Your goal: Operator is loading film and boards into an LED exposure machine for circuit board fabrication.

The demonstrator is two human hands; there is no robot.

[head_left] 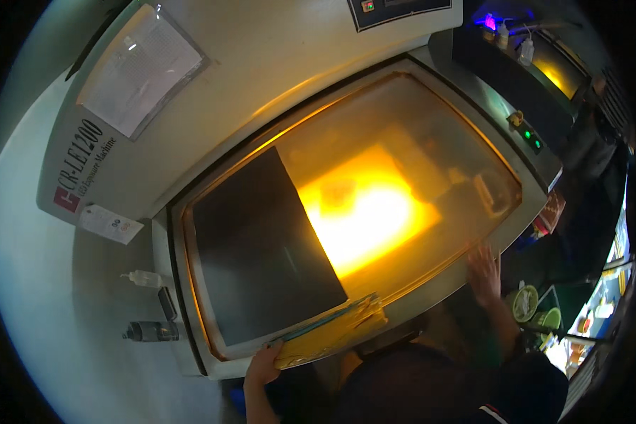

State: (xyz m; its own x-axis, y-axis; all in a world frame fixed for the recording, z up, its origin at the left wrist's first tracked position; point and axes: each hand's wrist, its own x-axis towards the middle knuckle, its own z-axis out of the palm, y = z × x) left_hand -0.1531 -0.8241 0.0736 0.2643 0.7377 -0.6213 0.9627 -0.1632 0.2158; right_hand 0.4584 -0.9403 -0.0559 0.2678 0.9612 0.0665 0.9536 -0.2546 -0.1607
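Note:
At the front edge of a lit exposure table, my left hand grips the left end of a long, flat yellow piece with a ragged, dark bluish upper edge. Its exact kind I cannot make out. It lies along the front rim, tilted up to the right. A large dark rectangular sheet covers the left part of the table's glass; bright yellow light glows beside it. My right hand rests at the front right rim, fingers stretched out, with nothing visible in it.
The grey machine housing rises behind the glass. Left of the table are a small white squeeze bottle and a dark bottle. Green-lit buttons sit on the right corner. Green baskets stand to the lower right.

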